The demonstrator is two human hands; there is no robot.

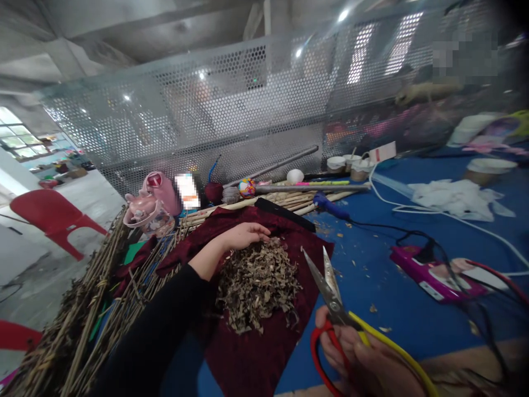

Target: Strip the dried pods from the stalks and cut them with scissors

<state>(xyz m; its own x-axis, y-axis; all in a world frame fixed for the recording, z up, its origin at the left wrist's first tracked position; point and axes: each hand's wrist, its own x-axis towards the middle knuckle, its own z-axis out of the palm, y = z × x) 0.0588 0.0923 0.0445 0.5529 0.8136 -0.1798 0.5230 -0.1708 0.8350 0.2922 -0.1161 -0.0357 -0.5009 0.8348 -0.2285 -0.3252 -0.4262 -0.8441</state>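
Observation:
A heap of dry brown leaf bits (pixel 258 286) lies on a dark red cloth (pixel 243 358) over the blue table. My left hand (pixel 243 236) rests at the heap's far left edge, its fingers bent and close together; what is under the fingertips is hidden. To the right of the heap, my right hand (pixel 351 353) holds scissors (pixel 330 292) with one red and one yellow handle. Their blades are parted and point up and away, with nothing between them.
Bundles of dry stalks (pixel 95 298) lie at the left. Behind the cloth are sticks, a pink pot (pixel 151 218) and a blue-handled tool (pixel 330 207). A magenta power strip (pixel 438 275) with cords and crumpled white tissue (pixel 454 198) are on the right. A perforated metal screen (pixel 231 110) stands behind.

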